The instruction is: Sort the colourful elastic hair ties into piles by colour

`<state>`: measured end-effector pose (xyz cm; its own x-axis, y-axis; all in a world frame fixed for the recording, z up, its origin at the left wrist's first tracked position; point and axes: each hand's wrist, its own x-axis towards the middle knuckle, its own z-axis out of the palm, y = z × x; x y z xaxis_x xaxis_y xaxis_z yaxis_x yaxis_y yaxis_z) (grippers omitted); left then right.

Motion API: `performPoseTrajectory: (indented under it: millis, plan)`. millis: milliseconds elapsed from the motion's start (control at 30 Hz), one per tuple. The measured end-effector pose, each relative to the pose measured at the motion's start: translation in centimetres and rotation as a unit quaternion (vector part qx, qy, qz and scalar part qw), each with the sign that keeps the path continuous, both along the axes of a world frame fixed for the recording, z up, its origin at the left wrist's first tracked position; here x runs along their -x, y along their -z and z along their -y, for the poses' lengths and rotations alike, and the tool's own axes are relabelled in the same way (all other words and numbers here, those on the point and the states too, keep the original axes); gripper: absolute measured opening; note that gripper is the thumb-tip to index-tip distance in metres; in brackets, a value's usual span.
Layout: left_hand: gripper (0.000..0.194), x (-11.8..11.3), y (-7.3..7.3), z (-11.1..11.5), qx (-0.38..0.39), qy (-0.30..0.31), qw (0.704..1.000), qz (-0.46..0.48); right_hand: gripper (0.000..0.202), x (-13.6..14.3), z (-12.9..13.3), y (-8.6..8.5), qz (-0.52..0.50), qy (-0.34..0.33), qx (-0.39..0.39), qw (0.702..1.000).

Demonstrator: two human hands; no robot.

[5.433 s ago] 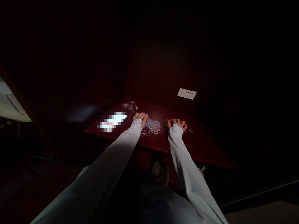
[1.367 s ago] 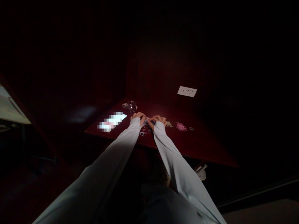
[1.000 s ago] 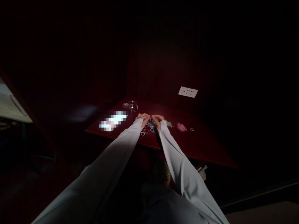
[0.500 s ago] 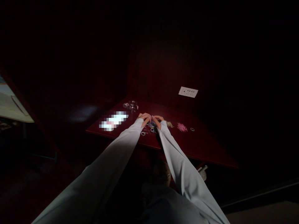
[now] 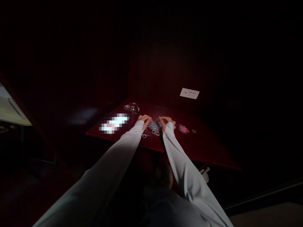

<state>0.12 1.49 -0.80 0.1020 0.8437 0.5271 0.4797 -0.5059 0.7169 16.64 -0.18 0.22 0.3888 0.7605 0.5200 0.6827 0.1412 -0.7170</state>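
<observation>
My left hand is over the left edge of a pile of colourful hair ties on the dark red table. Its thumb and forefinger are pinched together. A small pinkish bit shows at the tips, too small to name. Across the pile, my right hand also pinches with thumb and forefinger. What its fingertips hold, if anything, is too small to make out. Below the left hand lies a pale ring-shaped hair tie. To the right of my right hand sits a heap of pink hair ties.
A single ring-shaped band lies right of the pink heap. At the table's back left stands a clear jar. A bright, pixelated rectangle lies at the left. The wall carries a white socket panel.
My hands have moved apart, the right one going rightward, and the colourful pile between them shows more. A pale yellow heap beside the right hand is now hidden behind it.
</observation>
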Motion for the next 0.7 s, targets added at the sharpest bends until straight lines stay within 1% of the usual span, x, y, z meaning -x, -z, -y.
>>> performPoseTrajectory:
  millis: [100,167,233,300,367,433,567,633,700]
  plan:
    - [0.035,0.2,0.1,0.0,0.012,-0.008,1.000,0.010,0.035,-2.6,0.2,-0.6,0.032,0.106,0.029,0.993]
    - [0.036,0.3,0.1,0.0,0.018,-0.009,1.000,0.012,0.031,-4.4,0.5,-0.8,0.064,0.131,0.065,0.987]
    - [0.037,0.5,0.1,0.1,0.019,-0.004,1.000,0.012,0.029,-5.7,0.8,-0.7,0.088,0.142,0.104,0.980]
    - [0.039,0.5,0.0,0.2,0.021,-0.002,1.000,0.011,0.028,-6.4,0.9,-0.5,0.101,0.150,0.136,0.974]
    - [0.040,0.4,-0.2,0.3,0.027,-0.010,1.000,0.010,0.027,-6.6,1.0,-0.3,0.104,0.155,0.145,0.972]
    - [0.040,0.3,-0.4,0.5,0.035,-0.023,0.999,0.012,0.026,-6.7,0.8,0.1,0.101,0.155,0.123,0.975]
    - [0.038,0.4,-0.7,0.5,0.049,-0.036,0.998,0.012,0.022,-7.1,0.3,0.9,0.079,0.146,0.043,0.985]
    - [0.037,0.7,-0.7,0.3,0.055,-0.042,0.998,0.013,0.027,-7.3,0.1,1.2,0.071,0.139,0.005,0.988]
    - [0.036,0.9,-0.6,0.1,0.045,-0.045,0.998,0.009,0.036,-7.0,0.0,1.1,0.066,0.118,-0.013,0.991]
